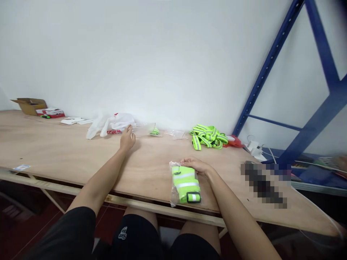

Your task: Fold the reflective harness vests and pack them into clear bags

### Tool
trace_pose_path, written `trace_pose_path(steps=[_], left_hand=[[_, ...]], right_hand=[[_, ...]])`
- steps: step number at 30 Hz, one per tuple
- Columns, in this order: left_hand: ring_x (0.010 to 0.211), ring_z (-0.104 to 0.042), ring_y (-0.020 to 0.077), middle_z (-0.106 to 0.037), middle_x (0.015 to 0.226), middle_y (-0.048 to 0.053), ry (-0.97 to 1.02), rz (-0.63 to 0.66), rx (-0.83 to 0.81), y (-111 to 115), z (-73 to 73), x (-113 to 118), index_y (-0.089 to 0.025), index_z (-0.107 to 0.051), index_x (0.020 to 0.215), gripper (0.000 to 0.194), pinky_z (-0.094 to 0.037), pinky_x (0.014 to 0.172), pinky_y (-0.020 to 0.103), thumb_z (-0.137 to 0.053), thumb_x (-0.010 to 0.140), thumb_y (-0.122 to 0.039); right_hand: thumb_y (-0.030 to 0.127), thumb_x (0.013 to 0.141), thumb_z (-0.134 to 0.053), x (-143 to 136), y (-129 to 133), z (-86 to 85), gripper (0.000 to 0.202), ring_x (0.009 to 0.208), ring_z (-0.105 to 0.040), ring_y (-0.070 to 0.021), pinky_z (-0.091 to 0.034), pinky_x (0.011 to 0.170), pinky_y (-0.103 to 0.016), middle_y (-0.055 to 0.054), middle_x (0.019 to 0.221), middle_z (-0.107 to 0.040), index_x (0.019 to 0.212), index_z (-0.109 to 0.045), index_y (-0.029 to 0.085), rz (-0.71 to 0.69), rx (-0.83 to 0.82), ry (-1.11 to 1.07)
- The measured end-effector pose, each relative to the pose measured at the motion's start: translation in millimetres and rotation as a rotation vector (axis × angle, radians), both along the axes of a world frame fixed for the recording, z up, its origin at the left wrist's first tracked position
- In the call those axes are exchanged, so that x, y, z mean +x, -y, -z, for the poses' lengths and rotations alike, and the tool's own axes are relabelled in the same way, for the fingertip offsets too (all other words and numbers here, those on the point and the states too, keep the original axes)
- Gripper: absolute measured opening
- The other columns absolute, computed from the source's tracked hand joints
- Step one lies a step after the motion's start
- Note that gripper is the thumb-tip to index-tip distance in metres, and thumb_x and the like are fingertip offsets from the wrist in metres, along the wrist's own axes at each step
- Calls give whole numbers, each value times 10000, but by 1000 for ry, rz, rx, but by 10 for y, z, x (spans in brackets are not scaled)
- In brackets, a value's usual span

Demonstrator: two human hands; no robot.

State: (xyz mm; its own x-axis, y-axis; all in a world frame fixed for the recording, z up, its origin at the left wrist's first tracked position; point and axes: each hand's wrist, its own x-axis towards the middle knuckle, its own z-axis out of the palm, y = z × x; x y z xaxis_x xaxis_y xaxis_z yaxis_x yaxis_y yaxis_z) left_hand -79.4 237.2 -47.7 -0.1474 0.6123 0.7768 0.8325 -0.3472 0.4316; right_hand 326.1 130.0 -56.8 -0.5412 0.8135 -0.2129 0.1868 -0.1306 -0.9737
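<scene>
My right hand (pixel 197 165) grips the top edge of a clear bag holding a folded neon-yellow reflective strap (pixel 186 184). Silver stripes and a black buckle show through the plastic, near the table's front edge. My left hand (pixel 128 138) is stretched toward the back of the table, fingers loosely bent and apart, with nothing visible in them. Just beyond it lies a white plastic bag (pixel 119 121) with red print. A small bagged green-striped piece (pixel 154 131) and clear plastic bags (pixel 176 134) rest to its right.
Loose reflective straps (pixel 207 136) form a pile at the back right, beside a red bag (pixel 235 141). A cardboard box (pixel 31 105) and a red-white box (pixel 50 112) stand far left. A blue metal frame (pixel 267 68) rises at right. A blurred dark item (pixel 262 184) lies on the wooden table (pixel 151 173).
</scene>
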Motion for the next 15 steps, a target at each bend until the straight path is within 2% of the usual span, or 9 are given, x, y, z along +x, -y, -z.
trace_pose_path(steps=[1, 2, 5, 7, 9, 11, 15], left_hand=[[1414, -397, 286, -412, 1540, 143, -3, -11, -10, 77, 44, -139, -117, -450, 1478, 609, -350, 1173, 406, -443, 872, -174], [1402, -416, 289, -416, 1537, 142, 4, -31, -25, 146, 80, -257, -121, -459, 1471, 601, -370, 1161, 409, -443, 872, -177], [1344, -486, 302, -431, 1521, 158, 82, -109, -64, 280, 148, -484, -116, -474, 1455, 588, -420, 1122, 427, -439, 872, -182], [1313, -519, 298, -442, 1512, 158, 145, -152, -72, 307, 175, -539, -124, -487, 1445, 581, -426, 1116, 430, -437, 869, -178], [1322, -512, 298, -446, 1510, 152, 182, -175, -75, 302, 198, -530, -137, -501, 1436, 577, -417, 1124, 432, -442, 863, -171], [1349, -484, 303, -444, 1511, 149, 171, -162, -89, 290, 217, -483, -136, -505, 1432, 574, -409, 1131, 431, -443, 862, -170], [1359, -467, 299, -433, 1520, 142, 76, -101, -103, 306, 219, -369, -129, -489, 1446, 579, -407, 1128, 426, -423, 872, -167]], right_hand=[[430, 597, -877, -28, -23, 4, 385, 543, -572, -140, -422, 516, -254, -19, 668, -674, 794, -685, 160, 0, -11, 1], [415, 589, -881, -57, -53, 13, 377, 557, -589, -153, -438, 522, -262, -27, 677, -681, 791, -684, 164, 61, 9, -33], [434, 654, -825, -128, -163, 56, 339, 696, -670, -203, -519, 598, -301, -47, 809, -725, 849, -650, 220, 413, 160, -262], [431, 721, -768, -146, -223, 90, 313, 857, -708, -222, -563, 714, -337, -52, 961, -742, 944, -626, 263, 555, 197, -362], [376, 733, -761, -148, -257, 132, 347, 986, -707, -221, -566, 837, -356, -55, 1060, -739, 1032, -615, 279, 593, 214, -360], [349, 729, -756, -153, -275, 184, 391, 1021, -704, -217, -554, 899, -358, -64, 1066, -744, 1084, -620, 260, 591, 302, -267], [380, 763, -681, -204, -310, 285, 308, 949, -717, -233, -561, 875, -381, -86, 957, -761, 1012, -662, 199, 541, 555, 8]])
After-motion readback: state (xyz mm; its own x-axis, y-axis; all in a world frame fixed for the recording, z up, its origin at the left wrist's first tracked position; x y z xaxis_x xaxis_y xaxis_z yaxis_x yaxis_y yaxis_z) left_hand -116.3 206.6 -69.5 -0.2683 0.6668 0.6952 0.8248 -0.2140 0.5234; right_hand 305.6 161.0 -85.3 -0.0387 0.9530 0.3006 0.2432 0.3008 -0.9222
